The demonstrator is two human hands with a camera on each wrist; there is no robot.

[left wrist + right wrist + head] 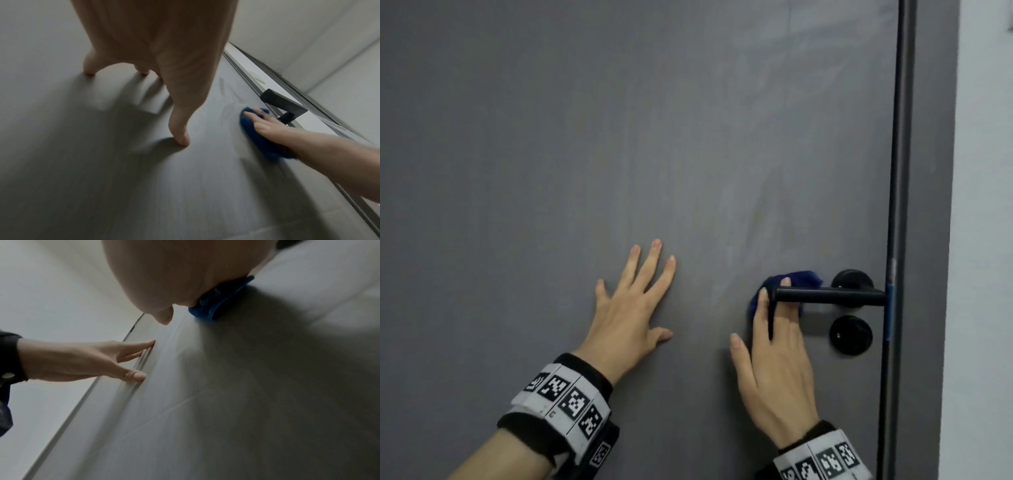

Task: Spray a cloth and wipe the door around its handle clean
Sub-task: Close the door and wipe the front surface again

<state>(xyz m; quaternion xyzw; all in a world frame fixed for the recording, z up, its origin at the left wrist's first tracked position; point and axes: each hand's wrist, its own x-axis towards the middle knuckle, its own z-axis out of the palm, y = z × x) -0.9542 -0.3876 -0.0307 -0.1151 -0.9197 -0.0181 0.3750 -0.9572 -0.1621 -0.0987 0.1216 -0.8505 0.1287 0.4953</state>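
A grey door (619, 137) fills the head view, with a black lever handle (828, 295) at its right edge. My right hand (774, 346) presses a dark blue cloth (799, 278) flat against the door, its straight fingers reaching up behind the handle's free end. Most of the cloth is hidden under the hand; the cloth (255, 134) shows in the left wrist view and the cloth (213, 305) in the right wrist view. My left hand (633, 301) rests flat on the door left of the cloth, fingers spread and holding nothing.
A round black lock plate (851, 334) sits below the handle. The dark door frame (900, 205) runs down the right side, with a blue strip (890, 311) on the door's edge by the latch. A pale wall (983, 240) lies beyond it. Faint wipe streaks mark the door above the handle.
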